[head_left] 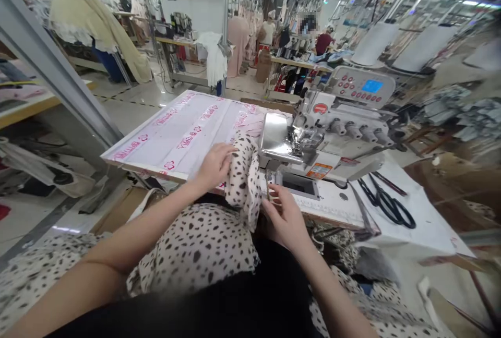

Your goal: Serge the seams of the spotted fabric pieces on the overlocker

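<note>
A cream fabric with black spots (243, 176) hangs over the front edge of the white sewing table (183, 129) and spills down into my lap. My left hand (214, 165) lies on top of the fabric's upper fold, fingers curled over it and gripping it. My right hand (285, 213) is at the fabric's right edge, just below the metal plate of the overlock sewing machine (332, 119), with thumb and fingers pinching the cloth's edge. The machine's needle area (301, 140) is a short way beyond both hands.
Black scissors (385, 203) lie on the table right of the machine. More spotted fabric is heaped at the lower left and lower right. A grey slanted post (55, 67) stands at left. Other people work at tables far back.
</note>
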A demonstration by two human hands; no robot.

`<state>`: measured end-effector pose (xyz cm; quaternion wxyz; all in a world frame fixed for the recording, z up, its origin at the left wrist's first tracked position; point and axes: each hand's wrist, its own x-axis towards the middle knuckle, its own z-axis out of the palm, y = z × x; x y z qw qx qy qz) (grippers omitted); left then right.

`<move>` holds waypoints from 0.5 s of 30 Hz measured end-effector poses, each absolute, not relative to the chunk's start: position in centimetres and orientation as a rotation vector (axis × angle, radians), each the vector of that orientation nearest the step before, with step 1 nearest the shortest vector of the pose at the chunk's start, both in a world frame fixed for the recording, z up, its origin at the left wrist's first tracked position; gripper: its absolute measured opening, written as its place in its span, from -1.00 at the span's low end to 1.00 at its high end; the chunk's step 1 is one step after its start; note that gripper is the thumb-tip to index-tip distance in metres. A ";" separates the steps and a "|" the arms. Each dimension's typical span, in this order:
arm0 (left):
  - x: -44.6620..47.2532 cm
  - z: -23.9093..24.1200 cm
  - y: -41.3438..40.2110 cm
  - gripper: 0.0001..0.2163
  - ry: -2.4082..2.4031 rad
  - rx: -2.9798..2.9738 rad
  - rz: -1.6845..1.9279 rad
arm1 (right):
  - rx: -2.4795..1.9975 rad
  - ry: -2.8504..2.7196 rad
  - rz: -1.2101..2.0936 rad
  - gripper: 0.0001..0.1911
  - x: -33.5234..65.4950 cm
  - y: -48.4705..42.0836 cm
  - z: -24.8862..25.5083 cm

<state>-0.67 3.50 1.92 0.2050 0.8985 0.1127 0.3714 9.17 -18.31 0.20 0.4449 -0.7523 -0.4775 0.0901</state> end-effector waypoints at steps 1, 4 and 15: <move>0.0 2.0 4.7 -0.71 0.328 2.515 1.019 | -1.902 -1.235 0.138 -0.55 8.4 -18.1 0.0; 2.7 2.5 8.0 -0.65 0.357 2.563 0.924 | -1.971 -1.324 -0.081 -0.46 6.3 -17.3 -0.8; 6.4 2.3 10.9 -0.76 0.348 2.694 0.411 | -2.013 -1.036 -0.066 -0.77 9.5 -19.6 -1.2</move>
